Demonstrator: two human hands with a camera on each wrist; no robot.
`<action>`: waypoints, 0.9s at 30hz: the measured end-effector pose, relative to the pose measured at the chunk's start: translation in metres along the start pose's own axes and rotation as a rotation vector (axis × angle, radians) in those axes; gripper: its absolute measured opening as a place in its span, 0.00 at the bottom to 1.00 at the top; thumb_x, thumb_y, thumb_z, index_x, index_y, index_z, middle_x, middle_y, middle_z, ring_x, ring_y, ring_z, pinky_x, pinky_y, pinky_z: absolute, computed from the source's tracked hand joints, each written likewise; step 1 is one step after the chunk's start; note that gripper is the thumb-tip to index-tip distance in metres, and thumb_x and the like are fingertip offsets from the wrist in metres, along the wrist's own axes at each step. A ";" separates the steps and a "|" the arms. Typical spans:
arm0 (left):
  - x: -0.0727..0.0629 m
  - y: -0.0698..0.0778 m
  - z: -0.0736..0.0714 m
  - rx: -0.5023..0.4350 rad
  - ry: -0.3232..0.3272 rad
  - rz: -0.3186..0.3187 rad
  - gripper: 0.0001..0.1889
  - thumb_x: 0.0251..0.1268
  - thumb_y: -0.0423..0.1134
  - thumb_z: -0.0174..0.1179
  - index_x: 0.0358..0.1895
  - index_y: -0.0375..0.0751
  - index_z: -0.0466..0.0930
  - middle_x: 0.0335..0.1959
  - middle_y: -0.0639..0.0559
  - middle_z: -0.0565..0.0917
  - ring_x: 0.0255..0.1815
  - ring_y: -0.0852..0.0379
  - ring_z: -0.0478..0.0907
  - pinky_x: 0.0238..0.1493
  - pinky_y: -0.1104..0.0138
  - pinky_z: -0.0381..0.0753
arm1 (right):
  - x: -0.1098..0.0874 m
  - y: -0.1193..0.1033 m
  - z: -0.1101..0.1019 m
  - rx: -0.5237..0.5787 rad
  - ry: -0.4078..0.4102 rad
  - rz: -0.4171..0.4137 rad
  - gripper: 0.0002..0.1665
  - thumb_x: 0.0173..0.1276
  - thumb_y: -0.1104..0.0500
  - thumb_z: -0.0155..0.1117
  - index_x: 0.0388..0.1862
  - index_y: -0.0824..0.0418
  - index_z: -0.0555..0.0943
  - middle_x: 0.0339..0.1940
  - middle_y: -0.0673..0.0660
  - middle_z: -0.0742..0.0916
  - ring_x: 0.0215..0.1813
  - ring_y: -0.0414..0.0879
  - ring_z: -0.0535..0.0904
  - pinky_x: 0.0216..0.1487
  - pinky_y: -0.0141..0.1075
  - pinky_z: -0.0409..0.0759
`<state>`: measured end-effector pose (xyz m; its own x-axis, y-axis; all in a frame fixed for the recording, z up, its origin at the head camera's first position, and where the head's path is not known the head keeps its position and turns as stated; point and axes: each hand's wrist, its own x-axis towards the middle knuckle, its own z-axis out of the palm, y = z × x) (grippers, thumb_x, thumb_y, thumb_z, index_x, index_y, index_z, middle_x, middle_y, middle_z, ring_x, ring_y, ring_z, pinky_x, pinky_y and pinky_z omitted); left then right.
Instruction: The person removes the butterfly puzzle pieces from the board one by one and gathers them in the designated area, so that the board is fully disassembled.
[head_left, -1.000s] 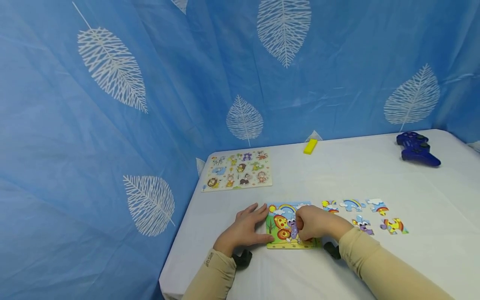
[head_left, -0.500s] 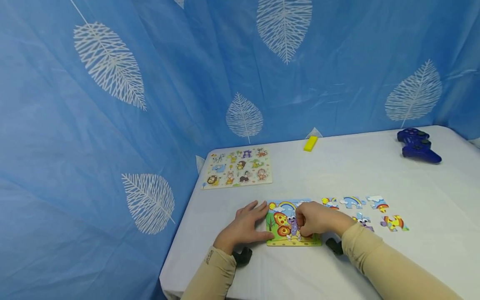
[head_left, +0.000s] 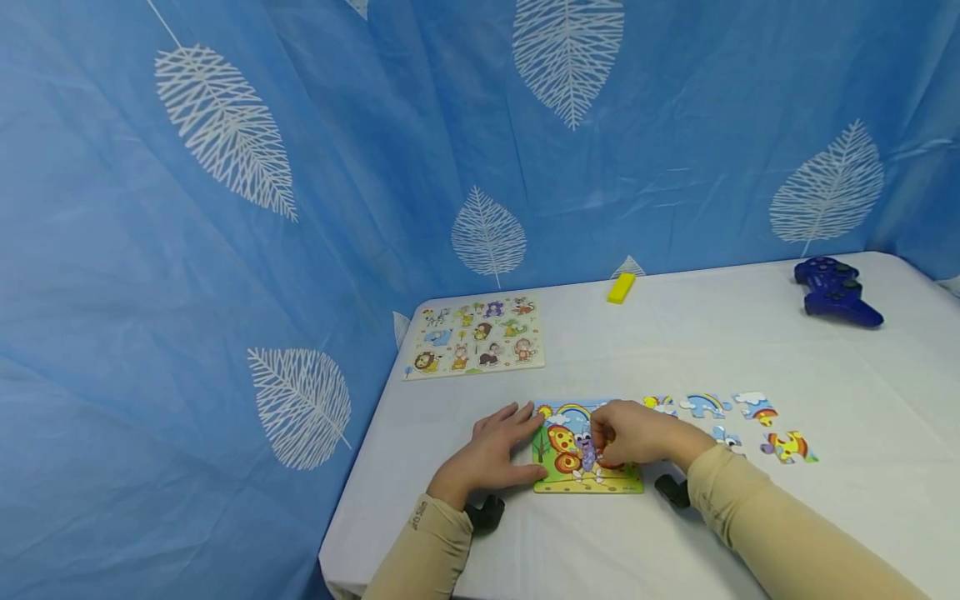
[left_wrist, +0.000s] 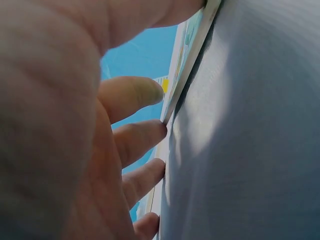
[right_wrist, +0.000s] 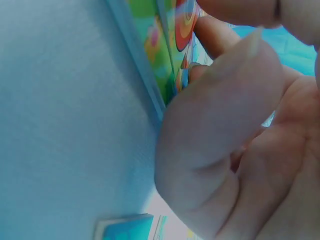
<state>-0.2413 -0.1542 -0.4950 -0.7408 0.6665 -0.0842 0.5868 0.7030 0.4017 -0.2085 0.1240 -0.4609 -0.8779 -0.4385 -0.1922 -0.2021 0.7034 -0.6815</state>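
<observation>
A butterfly jigsaw puzzle board [head_left: 557, 488] lies flat on the white tablecloth in the head view. My left hand [head_left: 491, 450] is spread beside its left side, thumb at the board's lower left edge. The left wrist view shows those fingers [left_wrist: 137, 95] stretched along the board's edge. Over the picture's right part, my right hand [head_left: 636, 435] is curled, its fingertips touching the puzzle beside the purple butterfly body [head_left: 587, 455]. In the right wrist view the thumb [right_wrist: 220, 110] stands in front of the other fingers, with nothing visible between them; pieces under that hand are hidden.
Several loose jigsaw pieces lie to the right, among them a rainbow piece [head_left: 705, 405], a cloud piece [head_left: 753, 406] and a yellow one [head_left: 790, 447]. Farther back are an animal puzzle board [head_left: 468, 373], a yellow block [head_left: 621, 288] and a blue game controller [head_left: 836, 293].
My right hand stays on the puzzle's right part and has shifted only slightly. The left hand keeps its place, and the loose pieces stay put.
</observation>
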 end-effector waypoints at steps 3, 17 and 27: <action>-0.001 0.000 -0.001 -0.009 -0.008 -0.001 0.46 0.62 0.66 0.65 0.81 0.59 0.61 0.84 0.56 0.56 0.85 0.47 0.49 0.78 0.42 0.54 | 0.000 0.000 0.001 -0.016 -0.002 -0.005 0.12 0.55 0.65 0.76 0.28 0.55 0.79 0.25 0.50 0.79 0.29 0.44 0.75 0.28 0.35 0.73; -0.001 0.001 -0.003 0.020 -0.037 -0.015 0.54 0.48 0.73 0.72 0.80 0.63 0.62 0.85 0.57 0.53 0.86 0.49 0.45 0.80 0.41 0.50 | 0.007 -0.014 0.003 -0.119 0.098 -0.053 0.06 0.60 0.61 0.72 0.34 0.55 0.82 0.31 0.50 0.80 0.32 0.42 0.73 0.32 0.37 0.74; 0.000 -0.001 -0.003 0.017 -0.014 0.028 0.51 0.53 0.71 0.71 0.80 0.61 0.62 0.85 0.55 0.55 0.86 0.48 0.48 0.79 0.41 0.52 | 0.023 -0.034 0.034 -0.033 0.036 -0.112 0.18 0.54 0.57 0.80 0.38 0.56 0.79 0.29 0.48 0.81 0.30 0.41 0.73 0.32 0.35 0.72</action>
<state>-0.2426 -0.1559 -0.4922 -0.7195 0.6892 -0.0857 0.6127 0.6880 0.3889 -0.2074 0.0705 -0.4659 -0.8639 -0.4955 -0.0904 -0.3134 0.6693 -0.6737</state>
